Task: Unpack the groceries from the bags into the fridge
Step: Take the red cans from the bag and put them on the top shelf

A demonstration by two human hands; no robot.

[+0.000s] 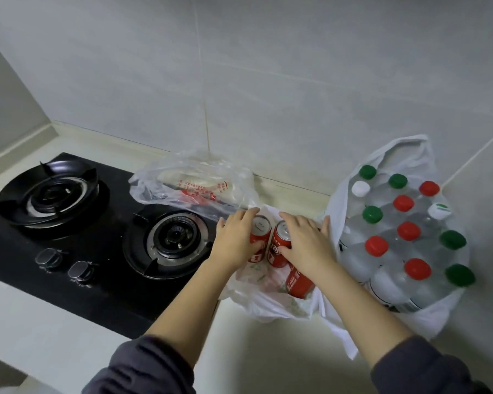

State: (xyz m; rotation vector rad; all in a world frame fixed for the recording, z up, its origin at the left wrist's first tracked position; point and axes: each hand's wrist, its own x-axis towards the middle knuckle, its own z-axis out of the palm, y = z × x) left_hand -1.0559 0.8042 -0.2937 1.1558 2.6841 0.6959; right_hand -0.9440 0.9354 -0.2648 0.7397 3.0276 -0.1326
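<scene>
While curled over the far rim of the left can (261, 233), with thumb pressed on its near side, holding it upright: fingers (248, 214) of the left hand (235, 237). Beside it, draped over the top of the middle can (279, 243), thumb against its red wall, gripping it likewise: fingers (292, 221) of the right hand (306, 241), outermost finger against the white bag (340, 200). The 2 cans upright, just beside each other, inside the open clear bag (268, 304) on the pale surface (254, 351). Lower in the same bag, under the right wrist, a 3rd can (299, 284) lying on its side. To the right, packed in the white bag, 12 water bottles (408, 231): 5 green caps, 5 red, 2 white. To the left, a black stove (103, 280) with 2 burners and 2 knobs, and a 2nd clear bag (194, 183) with red print, resting partly on it.
</scene>
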